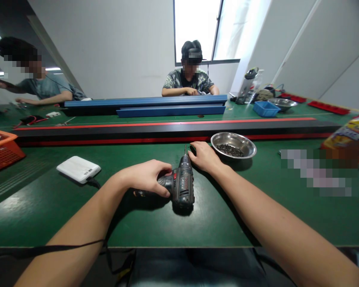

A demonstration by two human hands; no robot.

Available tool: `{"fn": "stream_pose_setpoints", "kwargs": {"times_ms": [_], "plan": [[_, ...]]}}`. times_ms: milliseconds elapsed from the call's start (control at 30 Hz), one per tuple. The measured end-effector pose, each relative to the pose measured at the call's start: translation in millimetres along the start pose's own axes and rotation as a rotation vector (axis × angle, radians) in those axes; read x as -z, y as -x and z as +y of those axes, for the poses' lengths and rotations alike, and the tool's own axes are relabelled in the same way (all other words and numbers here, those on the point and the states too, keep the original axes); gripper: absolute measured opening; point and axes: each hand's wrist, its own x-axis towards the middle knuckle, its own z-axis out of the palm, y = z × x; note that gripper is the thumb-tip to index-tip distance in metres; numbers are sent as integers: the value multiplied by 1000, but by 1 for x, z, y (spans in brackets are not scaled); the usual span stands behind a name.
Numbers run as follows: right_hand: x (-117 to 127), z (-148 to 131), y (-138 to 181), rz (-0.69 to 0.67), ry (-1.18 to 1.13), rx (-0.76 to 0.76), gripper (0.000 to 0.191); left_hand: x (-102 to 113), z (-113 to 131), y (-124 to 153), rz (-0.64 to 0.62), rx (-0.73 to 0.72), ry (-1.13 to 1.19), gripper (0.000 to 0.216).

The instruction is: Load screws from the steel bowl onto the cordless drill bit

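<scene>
My left hand [151, 177] is closed around the handle of a black cordless drill [184, 185], which lies on its side on the green table. The drill's bit [185, 150] points away from me, toward the long black and red bar. Just right of the bit tip, my right hand [205, 155] rests low over the table, thumb and index finger apart. Its outer fingers are mostly hidden from view. Right beside that hand stands a metal bowl [248, 149] holding many small dark screws [229, 150].
A long black and red bar [155, 129] crosses the table [221, 223], with blue bars [170, 111] behind. At left are a white power bank [77, 169] and an orange basket [4, 153]. A snack bag [351, 137] lies right. Two people sit beyond.
</scene>
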Motion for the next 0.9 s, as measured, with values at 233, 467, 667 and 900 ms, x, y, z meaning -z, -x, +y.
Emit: {"fn": "stream_pose_setpoints", "kwargs": {"times_ms": [233, 467, 667, 900], "plan": [[0, 3, -4, 10, -33, -9, 35, 5, -4, -5, 16, -5, 12, 44], [2, 7, -7, 42, -80, -18, 35, 16, -1, -6, -21, 7, 62, 49], [5, 6, -10, 42, -102, -18, 35, 18, -5, -8, -22, -11, 96, 50], [8, 6, -12, 57, -135, -29, 35, 21, -5, -8, -33, 4, 129, 50]]}}
